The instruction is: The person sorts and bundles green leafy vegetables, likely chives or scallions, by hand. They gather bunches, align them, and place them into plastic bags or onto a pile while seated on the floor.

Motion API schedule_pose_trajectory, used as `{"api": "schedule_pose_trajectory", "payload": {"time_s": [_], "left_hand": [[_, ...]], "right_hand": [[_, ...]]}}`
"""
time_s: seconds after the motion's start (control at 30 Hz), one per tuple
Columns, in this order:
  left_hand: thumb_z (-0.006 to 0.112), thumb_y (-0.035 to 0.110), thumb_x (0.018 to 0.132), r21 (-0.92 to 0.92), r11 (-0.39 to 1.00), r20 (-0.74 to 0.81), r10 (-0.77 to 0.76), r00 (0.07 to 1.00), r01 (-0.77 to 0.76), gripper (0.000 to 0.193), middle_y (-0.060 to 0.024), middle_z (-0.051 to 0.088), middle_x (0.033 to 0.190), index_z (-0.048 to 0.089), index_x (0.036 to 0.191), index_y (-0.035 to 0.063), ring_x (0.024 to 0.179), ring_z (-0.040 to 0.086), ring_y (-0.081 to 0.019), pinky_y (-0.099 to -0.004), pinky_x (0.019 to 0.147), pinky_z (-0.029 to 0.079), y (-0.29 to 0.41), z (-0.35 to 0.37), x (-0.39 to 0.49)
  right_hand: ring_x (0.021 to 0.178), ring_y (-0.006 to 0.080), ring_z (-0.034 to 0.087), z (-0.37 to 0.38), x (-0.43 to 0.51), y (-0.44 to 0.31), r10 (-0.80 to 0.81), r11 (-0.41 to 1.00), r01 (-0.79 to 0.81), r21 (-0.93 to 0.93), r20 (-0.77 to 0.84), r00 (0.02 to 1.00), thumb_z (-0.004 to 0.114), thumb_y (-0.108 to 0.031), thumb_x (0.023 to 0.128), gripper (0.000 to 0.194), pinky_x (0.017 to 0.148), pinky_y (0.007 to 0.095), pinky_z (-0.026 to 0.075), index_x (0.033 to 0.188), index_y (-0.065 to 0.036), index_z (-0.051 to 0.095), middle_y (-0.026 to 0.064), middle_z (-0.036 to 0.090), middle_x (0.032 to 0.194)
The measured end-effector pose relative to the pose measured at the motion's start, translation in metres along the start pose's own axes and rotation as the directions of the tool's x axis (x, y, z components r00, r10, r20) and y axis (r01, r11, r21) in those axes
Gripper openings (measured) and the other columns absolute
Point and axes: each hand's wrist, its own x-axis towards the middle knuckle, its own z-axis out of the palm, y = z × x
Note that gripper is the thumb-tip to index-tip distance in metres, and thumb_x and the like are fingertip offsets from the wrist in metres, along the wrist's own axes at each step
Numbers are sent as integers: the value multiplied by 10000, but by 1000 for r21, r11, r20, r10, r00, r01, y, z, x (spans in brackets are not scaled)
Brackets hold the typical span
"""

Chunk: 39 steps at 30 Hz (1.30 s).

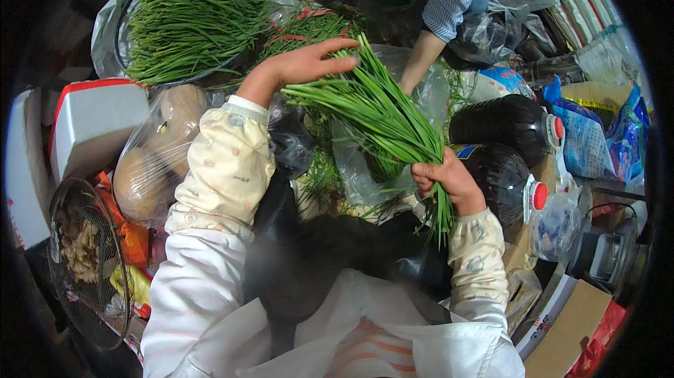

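Note:
A loose bundle of green garlic chives point(379, 109) is clasped in my right hand point(447, 178), close to one end. The leaves fan out from that fist toward the upper left, and short ends hang below it. My left hand point(313, 65) is spread by the far ends of the leaves, its fingertips at or against them; whether they press on them I cannot tell. Under the bundle lies a clear plastic bag point(350, 167) with more greens point(387, 165) in it, partly hidden by the leaves. Patterned sleeve covers are on both my forearms.
Opposite, a person's forearm point(424, 54) reaches toward the bag. A basket of chives point(195, 25) stands upper left, trimmings point(310, 33) beside it. Left are bagged squash-like vegetables point(163, 151), a foam box point(102, 120) and a mesh basket point(118, 294). Dark bottles point(497, 125) lie right.

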Motion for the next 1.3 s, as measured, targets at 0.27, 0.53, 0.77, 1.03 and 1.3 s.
{"api": "schedule_pose_trajectory", "payload": {"time_s": [0.27,0.53,0.77,1.03,1.3], "left_hand": [[560,83,926,-305,949,-322,-31,946,-72,206,6,655,798,691,1074,22,604,483,-43,-203,518,377,2,-9,14],[538,425,981,-54,987,-467,110,877,-153,430,-45,676,866,694,995,25,777,598,-79,-244,646,479,8,2,11],[629,167,938,-230,968,-99,77,992,-98,270,-48,668,903,531,1138,13,748,614,-84,-227,670,499,34,46,3],[639,141,925,-62,980,-623,111,774,-191,285,-126,697,945,563,1127,-45,811,659,-127,-255,711,532,-2,6,18],[688,191,899,-46,949,-242,291,926,-310,223,13,654,991,670,1044,22,876,582,-55,-246,754,490,38,69,18]], "right_hand": [[519,101,409,-10,-53,18,-22,964,23,266,-8,1000,691,-58,840,306,457,249,331,1079,-24,503,17,446,629],[497,94,376,-24,-72,23,-77,930,78,358,-16,997,655,-108,873,314,444,249,318,1135,-53,491,21,413,615],[525,100,390,-18,-78,17,-79,911,108,397,-89,993,630,-57,890,246,470,248,324,1099,-38,499,23,435,639],[481,79,330,-26,-82,21,-147,859,139,492,-22,989,577,-96,920,258,447,241,270,1157,-62,483,8,378,618],[483,73,331,-27,-83,23,-163,835,139,532,-2,987,562,-99,928,225,452,235,260,1141,-74,493,2,383,617]]}}
